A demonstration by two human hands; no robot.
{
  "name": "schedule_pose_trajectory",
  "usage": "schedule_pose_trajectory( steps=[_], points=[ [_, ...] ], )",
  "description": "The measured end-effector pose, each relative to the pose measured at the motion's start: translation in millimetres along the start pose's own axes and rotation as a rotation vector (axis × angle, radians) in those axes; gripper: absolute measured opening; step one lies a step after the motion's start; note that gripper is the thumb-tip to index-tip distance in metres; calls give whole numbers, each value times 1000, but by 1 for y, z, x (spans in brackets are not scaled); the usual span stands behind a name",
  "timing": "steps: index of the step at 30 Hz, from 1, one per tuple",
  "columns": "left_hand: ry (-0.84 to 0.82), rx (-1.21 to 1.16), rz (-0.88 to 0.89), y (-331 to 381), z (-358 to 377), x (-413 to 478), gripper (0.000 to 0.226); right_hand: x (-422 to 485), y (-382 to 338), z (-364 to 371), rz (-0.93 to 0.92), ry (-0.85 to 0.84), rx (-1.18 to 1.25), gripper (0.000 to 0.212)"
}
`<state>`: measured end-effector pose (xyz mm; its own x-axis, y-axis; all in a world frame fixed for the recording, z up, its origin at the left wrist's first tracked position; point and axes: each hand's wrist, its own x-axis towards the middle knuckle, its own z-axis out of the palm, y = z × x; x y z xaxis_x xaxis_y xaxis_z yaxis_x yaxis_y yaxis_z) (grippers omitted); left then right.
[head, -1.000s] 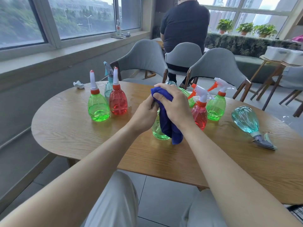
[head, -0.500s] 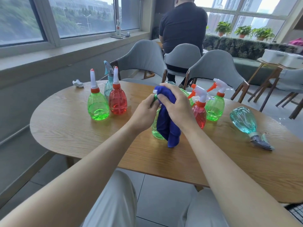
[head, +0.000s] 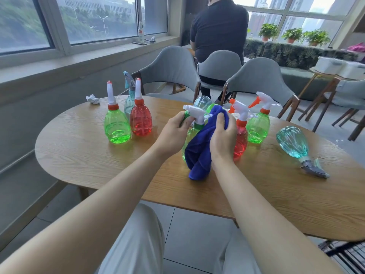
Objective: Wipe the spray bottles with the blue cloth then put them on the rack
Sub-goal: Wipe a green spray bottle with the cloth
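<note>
Gripping green bottle (head: 190, 136) through blue cloth (head: 199, 153).

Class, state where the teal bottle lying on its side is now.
In the head view, the teal bottle lies on the table's right side, right of an upright green bottle.

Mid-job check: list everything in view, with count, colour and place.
held bottle: one, green, table centre
cloth: one, blue, around held bottle
cone-nozzle bottles: two, green and red, table left
pale bottle: one, light blue, behind those
trigger bottles: two, red and green, right of hands
fallen bottle: one, teal, table right
hidden bottles: two, clear and green, partly behind hands
tissue: one, white, table far left
table: one, wood
chairs: three, grey, table's far side
person: one, black shirt, behind chairs
potted plants: three, green, far sill
wire rack: one, black, lower right
left hand: grips held bottle's spray head
right hand: holds cloth on bottle
</note>
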<state>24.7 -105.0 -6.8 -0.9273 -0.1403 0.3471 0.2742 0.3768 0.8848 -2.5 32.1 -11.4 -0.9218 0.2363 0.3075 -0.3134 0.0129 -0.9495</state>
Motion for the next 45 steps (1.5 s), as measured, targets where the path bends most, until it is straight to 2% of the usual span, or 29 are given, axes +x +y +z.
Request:
schedule_pose_trajectory(
  steps=[2,6,8,10,13,15,19,21,23,25,27,32,35,39,45],
  points=[
    [13,-8,11,0,2,0,25,-8,3,-4,74,-11,16,32],
    [46,-24,-12,-1,7,0,26,-22,3,-2,100,-225,21,32],
    [53,-23,-19,0,10,2,27,-22,2,-1,90,-323,-27,46],
    [56,-24,-32,1,14,2,26,-22,0,-2,88,-356,-116,47],
    [79,-16,-47,3,19,-1,25,-27,1,-2,4,-298,-193,24],
    [115,-18,-39,3,22,-2,25,-35,7,-1,-116,-255,-234,9],
    [111,-27,-46,8,26,-5,24,-25,20,-7,-344,-178,-305,5],
    [101,-34,-31,9,24,-6,26,-15,20,-11,-286,-186,-255,10],
    [93,-22,-22,9,23,-6,28,-9,15,-10,-123,-214,-142,13],
    [86,-6,-27,7,22,-6,29,-3,11,-5,37,-181,-74,17],
    [90,-6,-38,7,22,-6,32,0,9,0,99,-152,-25,19],
    [114,-11,-39,8,23,-7,30,-9,18,4,-193,-147,-184,25],
    [104,-34,-60,8,23,-7,31,-5,23,10,-232,-150,-242,29],
    [96,-49,-64,8,24,-8,29,-5,26,16,-290,-165,-317,23],
    [87,-51,-50,6,24,-11,29,-6,24,20,-246,-104,-220,12]
  ],
)
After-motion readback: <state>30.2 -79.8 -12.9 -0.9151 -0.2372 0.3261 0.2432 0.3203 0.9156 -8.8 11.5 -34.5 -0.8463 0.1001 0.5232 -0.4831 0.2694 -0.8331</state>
